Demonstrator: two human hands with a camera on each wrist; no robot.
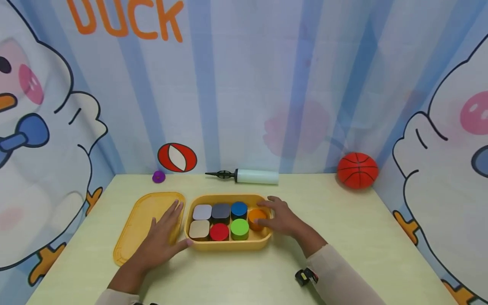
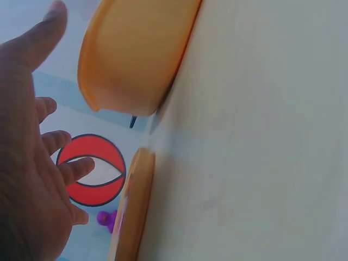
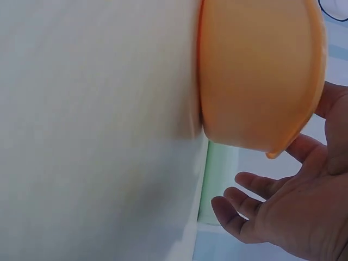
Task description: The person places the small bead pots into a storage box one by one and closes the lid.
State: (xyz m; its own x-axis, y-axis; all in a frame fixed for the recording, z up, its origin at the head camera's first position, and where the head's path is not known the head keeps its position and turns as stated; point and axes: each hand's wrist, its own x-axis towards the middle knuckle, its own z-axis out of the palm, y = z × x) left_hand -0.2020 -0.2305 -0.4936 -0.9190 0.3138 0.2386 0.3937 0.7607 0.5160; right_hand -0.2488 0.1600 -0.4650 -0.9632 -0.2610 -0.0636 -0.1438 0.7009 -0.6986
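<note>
A yellow oval-ended box (image 1: 232, 245) holds two rows of small solid-coloured pieces: square-topped lilac (image 1: 202, 212), grey (image 1: 220, 212) and beige (image 1: 199, 229) ones, and round-topped blue (image 1: 239, 209), red (image 1: 219, 231) and green (image 1: 239, 228) ones. At its right end is an orange round piece (image 1: 254, 218). My right hand (image 1: 283, 217) reaches over that end, thumb across the orange piece and forefinger beyond it. The other fingers spread outside the rim in the right wrist view. My left hand (image 1: 162, 243), fingers extended, overlaps the yellow lid (image 1: 141, 220); its thumb is beside the box's near-left corner.
At the back of the pale table (image 1: 244, 279) lies a hand pump (image 1: 257, 176) with a black nozzle. A small purple object (image 1: 158, 176) is at the back left, and a red basketball (image 1: 357, 170) at the back right. A printed curtain (image 1: 244, 84) stands behind.
</note>
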